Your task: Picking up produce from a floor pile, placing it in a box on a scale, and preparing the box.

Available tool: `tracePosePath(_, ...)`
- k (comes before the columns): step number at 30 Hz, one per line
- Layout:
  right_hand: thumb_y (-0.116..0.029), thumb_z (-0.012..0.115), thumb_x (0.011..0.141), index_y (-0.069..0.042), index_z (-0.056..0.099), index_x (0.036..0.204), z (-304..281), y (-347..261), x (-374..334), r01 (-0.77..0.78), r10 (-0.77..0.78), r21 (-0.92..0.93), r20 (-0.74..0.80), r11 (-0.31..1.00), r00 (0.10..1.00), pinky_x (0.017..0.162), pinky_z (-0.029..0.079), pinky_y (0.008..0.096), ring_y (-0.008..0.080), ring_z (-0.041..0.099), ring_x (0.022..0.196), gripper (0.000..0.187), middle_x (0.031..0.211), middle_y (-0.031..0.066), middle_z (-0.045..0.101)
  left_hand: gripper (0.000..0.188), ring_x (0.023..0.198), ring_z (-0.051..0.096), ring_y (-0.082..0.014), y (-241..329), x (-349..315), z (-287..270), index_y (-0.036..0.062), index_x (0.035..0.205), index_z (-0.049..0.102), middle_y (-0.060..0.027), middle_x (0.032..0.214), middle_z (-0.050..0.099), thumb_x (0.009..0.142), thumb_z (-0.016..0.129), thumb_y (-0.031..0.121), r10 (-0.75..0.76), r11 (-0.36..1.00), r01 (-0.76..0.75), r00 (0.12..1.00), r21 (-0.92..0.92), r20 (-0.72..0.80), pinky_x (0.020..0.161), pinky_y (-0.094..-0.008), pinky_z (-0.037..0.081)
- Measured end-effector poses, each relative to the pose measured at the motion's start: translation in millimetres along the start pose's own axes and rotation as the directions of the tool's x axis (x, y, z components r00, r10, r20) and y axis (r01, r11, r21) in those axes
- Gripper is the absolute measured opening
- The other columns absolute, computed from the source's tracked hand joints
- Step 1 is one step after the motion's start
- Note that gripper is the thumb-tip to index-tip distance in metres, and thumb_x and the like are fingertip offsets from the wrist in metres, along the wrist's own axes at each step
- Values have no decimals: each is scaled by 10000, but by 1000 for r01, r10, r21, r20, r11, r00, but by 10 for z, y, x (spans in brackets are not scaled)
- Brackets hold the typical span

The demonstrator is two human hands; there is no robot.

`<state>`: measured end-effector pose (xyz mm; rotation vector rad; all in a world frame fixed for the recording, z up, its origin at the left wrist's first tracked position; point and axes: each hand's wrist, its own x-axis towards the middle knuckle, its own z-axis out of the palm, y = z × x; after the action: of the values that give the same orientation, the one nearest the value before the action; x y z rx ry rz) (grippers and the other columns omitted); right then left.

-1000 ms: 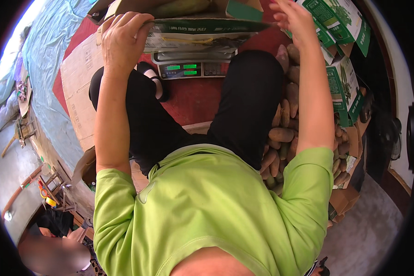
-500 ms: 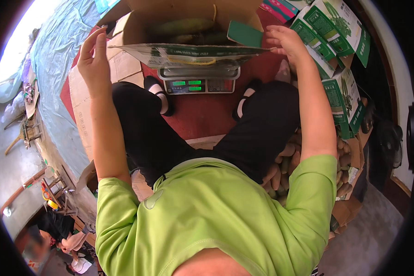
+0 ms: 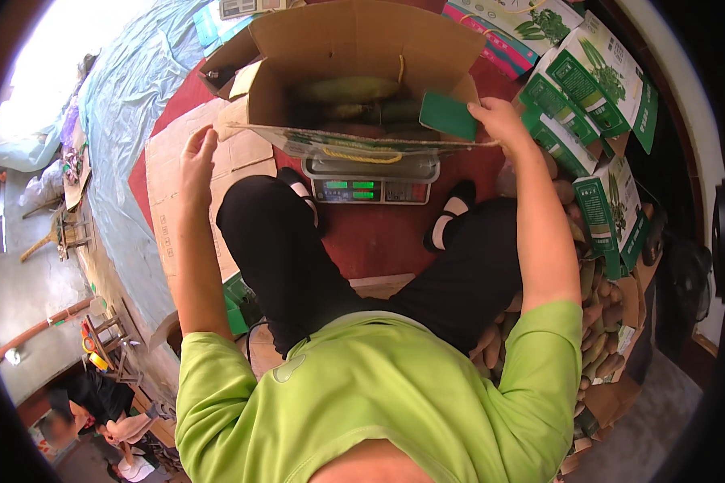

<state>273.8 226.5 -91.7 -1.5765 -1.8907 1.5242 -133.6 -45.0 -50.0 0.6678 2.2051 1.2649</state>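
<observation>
1. An open brown cardboard box (image 3: 330,36) stands ahead of the person's knees, with long green vegetables (image 3: 346,88) lying inside, their lower parts hidden
2. The bare left hand (image 3: 198,157) is empty, thumb and fingers loosely apart, just beside the left end of the box's wide front flap (image 3: 282,143)
3. The bare right hand (image 3: 501,127) has its fingertips touching a small green cardboard flap (image 3: 449,117) at the box's right; I cannot tell whether they pinch it
4. Below the front flap sits a grey electronic scale (image 3: 370,191) with lit green displays; whether it bears the box is hidden
5. Brownish oblong vegetables (image 3: 600,322) lie piled beside the person's right leg
</observation>
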Motion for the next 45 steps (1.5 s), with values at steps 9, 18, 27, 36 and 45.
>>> tracePosePath(9, -283, 579, 861, -1, 570, 1139, 67, -288, -122, 14, -19, -55, -95, 998, 995, 615, 455, 291, 141, 567, 802, 396, 966, 56, 627, 295, 1003, 562, -153, 445, -129, 215, 13, 1084, 626, -101, 1070, 634, 951, 490, 239, 374, 921, -387, 910, 42, 179, 880, -278, 421)
tracePosePath(18, -143, 615, 837, 21, 570, 1135, 59, -549, 96, 278, -187, 235, -345, 931, 920, 682, 475, 245, 113, 599, 824, 343, 967, 97, 642, 162, 853, 608, -210, 1106, -348, 293, 24, 926, 660, -65, 877, 646, 817, 605, 130, 584, 659, -714, 683, 236, 438, 889, -322, 417)
tracePosePath(27, -123, 673, 773, -52, 670, 920, 0, -849, 311, 377, -401, -139, -384, 916, 832, 557, 437, 238, 80, 583, 635, 163, 662, 41, 624, 80, 764, 534, -214, 1043, -334, 589, 115, 663, 573, -25, 721, 504, 611, 628, 91, 637, 157, -912, 387, 378, 667, 782, -347, 420)
tracePosePath(36, -192, 657, 731, -68, 671, 863, 406, -1815, 337, 589, -784, -543, -246, 598, 570, 639, 468, 358, 284, 622, 724, 181, 783, 115, 652, 47, 724, 561, -272, 876, -149, -145, 65, 738, 631, -76, 690, 512, 701, 627, 94, 734, 269, -833, 503, 484, 456, 776, -379, 451)
tracePosePath(45, -182, 602, 670, -131, 689, 751, 1797, -2868, 40, 699, -844, -516, -96, 496, 528, 677, 495, 439, 340, 621, 752, 129, 773, 143, 641, 59, 724, 496, -282, 250, -401, -1390, 28, 794, 608, -115, 692, 477, 758, 583, 67, 692, 352, -647, 667, 677, 277, 738, -376, 395)
